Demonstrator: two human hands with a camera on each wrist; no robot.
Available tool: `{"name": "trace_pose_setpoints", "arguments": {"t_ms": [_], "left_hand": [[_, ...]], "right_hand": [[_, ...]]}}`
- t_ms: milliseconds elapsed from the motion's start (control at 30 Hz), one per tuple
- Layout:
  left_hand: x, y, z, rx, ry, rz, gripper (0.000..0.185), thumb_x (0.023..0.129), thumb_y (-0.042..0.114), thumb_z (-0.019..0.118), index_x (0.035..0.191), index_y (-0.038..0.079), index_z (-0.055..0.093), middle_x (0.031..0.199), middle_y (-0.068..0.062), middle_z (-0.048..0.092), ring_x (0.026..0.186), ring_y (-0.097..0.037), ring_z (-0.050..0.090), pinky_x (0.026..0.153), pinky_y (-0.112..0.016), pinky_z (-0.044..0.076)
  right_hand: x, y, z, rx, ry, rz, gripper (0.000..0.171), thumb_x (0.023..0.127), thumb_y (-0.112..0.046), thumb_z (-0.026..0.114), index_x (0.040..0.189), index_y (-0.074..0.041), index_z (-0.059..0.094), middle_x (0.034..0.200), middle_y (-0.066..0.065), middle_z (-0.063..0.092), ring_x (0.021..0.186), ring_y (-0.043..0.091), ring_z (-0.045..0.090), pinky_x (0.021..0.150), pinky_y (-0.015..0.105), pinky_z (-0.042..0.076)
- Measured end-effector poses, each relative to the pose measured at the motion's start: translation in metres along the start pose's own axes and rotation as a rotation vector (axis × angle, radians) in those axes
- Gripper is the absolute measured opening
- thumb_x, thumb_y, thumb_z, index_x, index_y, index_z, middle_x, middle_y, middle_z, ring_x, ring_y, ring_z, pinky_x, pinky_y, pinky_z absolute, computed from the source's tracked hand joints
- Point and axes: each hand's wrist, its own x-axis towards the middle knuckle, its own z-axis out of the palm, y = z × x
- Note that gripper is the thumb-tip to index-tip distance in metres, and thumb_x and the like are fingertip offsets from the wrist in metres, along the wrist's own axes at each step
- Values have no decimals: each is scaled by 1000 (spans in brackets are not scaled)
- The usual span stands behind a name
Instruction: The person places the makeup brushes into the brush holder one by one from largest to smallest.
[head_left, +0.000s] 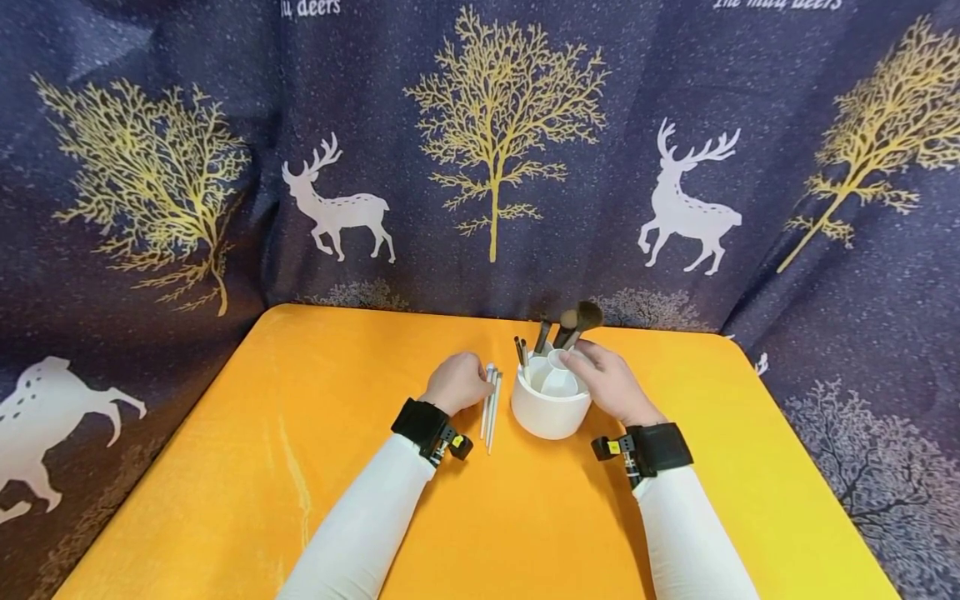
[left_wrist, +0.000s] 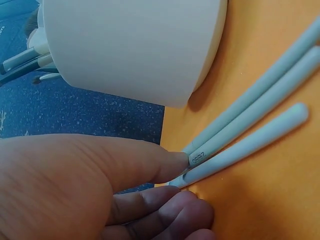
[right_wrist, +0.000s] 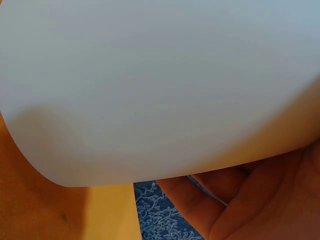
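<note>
Presently, at far left, a white deer (head_left: pixel 41 421) is showing on the dark curtain (head_left: pixel 585 225), which is hanging behind the orange desk (head_left: pixel 360 375). Next, the left sleeve (head_left: pixel 360 517) is running up to a black wrist strap (head_left: pixel 418 425). Beyond it, the left hand (head_left: pixel 453 382) is pinching pale brushes (left_wrist: pixel 250 141); its grip is being clamped on them, thumb against the handles and fingers curling opposite. Left-wrist view: three handles are fanning out from the thumb tip, one bearing small lettering; cannot tell how many are sitting within the pinch. The pale brushes are occupying the space just left of a round white holder (head_left: pixel 550 417), apart from it. Two slim brushes (head_left: pixel 522 358) are leaning at the holder's left side; thicker dark-bristled ones, including a broad fluffy brush (head_left: pixel 588 315), are standing toward its back. Cannot tell whether the holder's base is touching the desk all round. At the holder's right, the right hand (head_left: pixel 615 387) is grasping its wall, grip clamped, thumb resting over the rim and fingers lying along the outside. Farther right, a second strap (head_left: pixel 662 447) is circling the wrist above the right sleeve (head_left: pixel 697 533).
</note>
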Motion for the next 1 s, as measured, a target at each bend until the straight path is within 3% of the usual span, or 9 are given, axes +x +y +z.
{"name": "trace_pose_setpoints", "arguments": {"t_ms": [600, 1000], "left_hand": [[-1, 2, 0, 5, -26, -25, 32, 102, 17, 80, 72, 11, 70, 59, -2, 56, 47, -18, 56, 47, -30, 41], [-4, 3, -4, 30, -27, 2, 40, 103, 12, 76, 65, 12, 62, 55, 0, 48, 46, -18, 52, 47, -30, 38]], "right_hand": [[-1, -1, -1, -8, 1, -5, 85, 112, -64, 52, 167, 1, 45, 169, 27, 46, 157, 50, 41, 126, 68, 33], [-1, -2, -1, -15, 0, -9, 86, 112, -64, 51, 168, 2, 43, 170, 28, 45, 158, 51, 39, 126, 69, 32]]}}
